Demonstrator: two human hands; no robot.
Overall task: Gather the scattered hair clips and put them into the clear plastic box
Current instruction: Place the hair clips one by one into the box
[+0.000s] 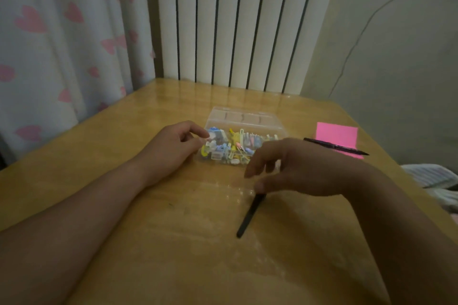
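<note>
The black stick-like item [250, 215], possibly a clip, lies just in front of the clear plastic box [244, 119] of hair clips [233, 146], long axis slanting away from it, box-side end under the right hand [297, 168], grip wide and empty; the left hand [171, 146], grip narrow, contents indiscernible, is at the box's left end.

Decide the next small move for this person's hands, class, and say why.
Probably the left hand should let go over the clear plastic box: its fingertips sit at the box's left edge and seem to pinch a small pale clip, though blur leaves that uncertain.
</note>
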